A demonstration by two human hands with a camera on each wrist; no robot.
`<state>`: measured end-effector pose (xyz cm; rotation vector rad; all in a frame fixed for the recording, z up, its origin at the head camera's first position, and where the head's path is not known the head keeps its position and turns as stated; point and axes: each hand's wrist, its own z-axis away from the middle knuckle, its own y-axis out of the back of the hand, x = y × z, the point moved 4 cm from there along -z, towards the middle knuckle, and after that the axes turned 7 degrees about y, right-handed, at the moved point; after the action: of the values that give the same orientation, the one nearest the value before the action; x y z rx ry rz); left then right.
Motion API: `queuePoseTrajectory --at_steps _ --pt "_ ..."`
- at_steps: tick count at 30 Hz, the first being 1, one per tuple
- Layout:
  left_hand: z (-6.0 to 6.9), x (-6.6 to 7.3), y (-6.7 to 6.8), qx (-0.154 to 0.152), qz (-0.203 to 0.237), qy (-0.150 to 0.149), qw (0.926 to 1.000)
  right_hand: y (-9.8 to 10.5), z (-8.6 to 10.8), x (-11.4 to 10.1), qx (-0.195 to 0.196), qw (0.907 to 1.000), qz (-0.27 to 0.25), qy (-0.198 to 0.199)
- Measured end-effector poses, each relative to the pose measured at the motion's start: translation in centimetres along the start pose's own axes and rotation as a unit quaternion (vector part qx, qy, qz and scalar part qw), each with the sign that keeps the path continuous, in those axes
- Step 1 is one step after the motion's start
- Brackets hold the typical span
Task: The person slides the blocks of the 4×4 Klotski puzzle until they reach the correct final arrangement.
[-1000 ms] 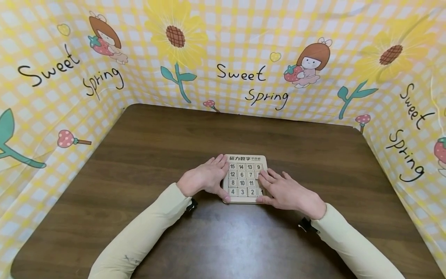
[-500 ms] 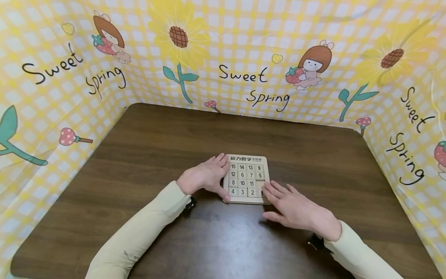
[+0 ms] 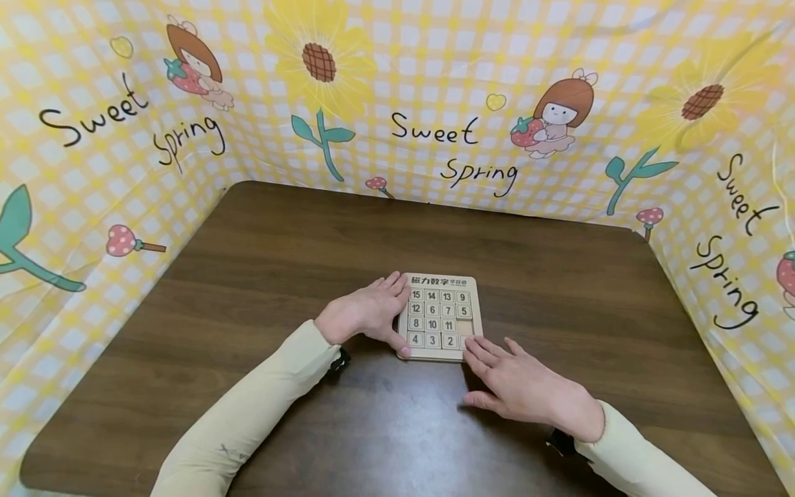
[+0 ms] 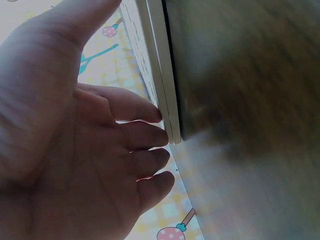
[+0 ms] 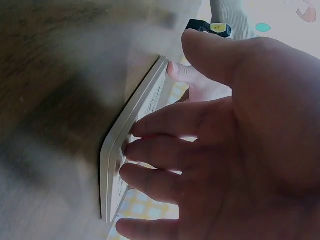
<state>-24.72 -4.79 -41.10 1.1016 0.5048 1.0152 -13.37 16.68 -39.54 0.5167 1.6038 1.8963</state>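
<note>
A pale wooden number slide puzzle (image 3: 440, 319) lies flat on the table, its numbered tiles in a grid. The gap (image 3: 464, 328) is in the third row at the right, under the 5 tile (image 3: 463, 311). My left hand (image 3: 368, 312) rests along the puzzle's left edge, fingers near the top corner and thumb on the bottom one. In the left wrist view, the fingertips (image 4: 159, 136) touch the board's side. My right hand (image 3: 522, 379) has its fingertips on the lower right corner tile, mostly covering it; its thumb is off the board.
The brown wood-grain table (image 3: 298, 248) surrounds the puzzle. A yellow checked cloth (image 3: 428, 76) with printed flowers hangs along the back and both sides. A black strap piece (image 3: 560, 442) sits at my right wrist, another black piece (image 3: 339, 359) at my left.
My right hand has drawn back from the puzzle's right side toward its lower right corner, uncovering the 5 tile and the gap. The left hand keeps its place.
</note>
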Motion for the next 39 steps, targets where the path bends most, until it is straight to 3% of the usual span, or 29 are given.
queuePoseTrajectory --at_steps 24,39 --pt "0.1 0.1 -0.1 -0.006 0.005 -0.002 1.0000 0.3 -1.9 2.3 -0.012 0.9996 -0.022 -0.015" --pt "-0.1 0.1 -0.1 -0.005 0.007 -0.002 1.0000 0.4 -1.8 -0.8 -0.002 0.9993 0.020 0.031"
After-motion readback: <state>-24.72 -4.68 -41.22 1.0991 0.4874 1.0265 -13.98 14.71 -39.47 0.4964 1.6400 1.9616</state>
